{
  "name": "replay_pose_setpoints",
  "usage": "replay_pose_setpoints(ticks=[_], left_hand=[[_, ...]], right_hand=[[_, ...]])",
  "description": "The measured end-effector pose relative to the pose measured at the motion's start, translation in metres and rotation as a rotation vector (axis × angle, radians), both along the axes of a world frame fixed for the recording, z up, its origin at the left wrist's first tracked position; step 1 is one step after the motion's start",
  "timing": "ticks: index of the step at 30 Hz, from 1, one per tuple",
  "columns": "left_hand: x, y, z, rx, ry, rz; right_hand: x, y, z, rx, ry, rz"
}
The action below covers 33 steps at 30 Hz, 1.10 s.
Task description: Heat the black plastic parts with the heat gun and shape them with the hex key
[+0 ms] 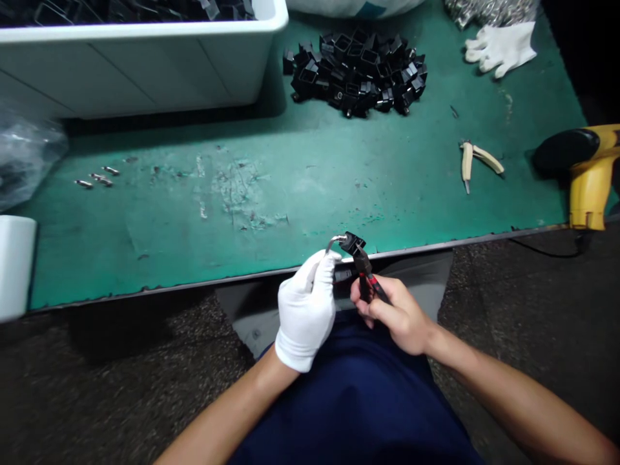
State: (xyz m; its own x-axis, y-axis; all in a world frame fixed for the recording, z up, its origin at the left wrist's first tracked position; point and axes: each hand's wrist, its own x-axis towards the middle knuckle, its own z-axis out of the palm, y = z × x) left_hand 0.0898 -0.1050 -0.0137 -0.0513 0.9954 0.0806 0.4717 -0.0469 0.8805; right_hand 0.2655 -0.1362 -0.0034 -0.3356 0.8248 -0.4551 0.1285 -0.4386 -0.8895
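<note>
My left hand (306, 309), in a white glove, is closed around a thin bent metal rod (332, 243). The rod's far end meets a small black part (352, 243) just over the table's front edge. Bare and ungloved, my right hand (390, 313) grips pliers (364, 265) with black and red handles. The plier jaws touch the black part from the near right side; whether they clamp it I cannot tell. A heap of similar black parts (358, 74) lies farther back on the green table (310, 174).
Cream-handled cutters (467, 166) lie right, beside a yellow heat gun (588, 174). Behind them are a white glove (504, 48) and a bag of small metal pieces (491, 11). Several metal pins (101, 179) lie left, below a white bin (145, 71) of black parts.
</note>
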Motion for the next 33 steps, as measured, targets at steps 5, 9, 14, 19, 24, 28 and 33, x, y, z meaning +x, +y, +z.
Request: replay_pose_setpoints(ticks=[5,9,14,19,24,28,33], left_hand=[[-0.028,0.019,0.016,-0.090,0.140,-0.285],[-0.047,0.038,0.023,-0.091,0.318,-0.565],[-0.054,0.064,0.021,0.024,0.559,-0.838],[-0.052,0.087,0.018,0.101,0.662,-0.929],[-0.043,0.104,0.022,0.047,0.644,-0.862],[-0.042,0.102,0.025,0.038,0.596,-0.822],[-0.048,0.074,0.015,0.169,0.375,-0.601]], right_hand=[[0.031,0.017,0.014,0.193,-0.366,0.193],[0.047,0.024,0.024,0.284,-0.574,0.355],[0.054,0.031,0.026,0.371,-0.768,0.516],[0.059,0.048,0.032,0.443,-0.913,0.601],[0.061,0.070,0.038,0.441,-1.003,0.661],[0.063,0.077,0.044,0.374,-0.883,0.607],[0.058,0.057,0.038,0.189,-0.425,0.381]])
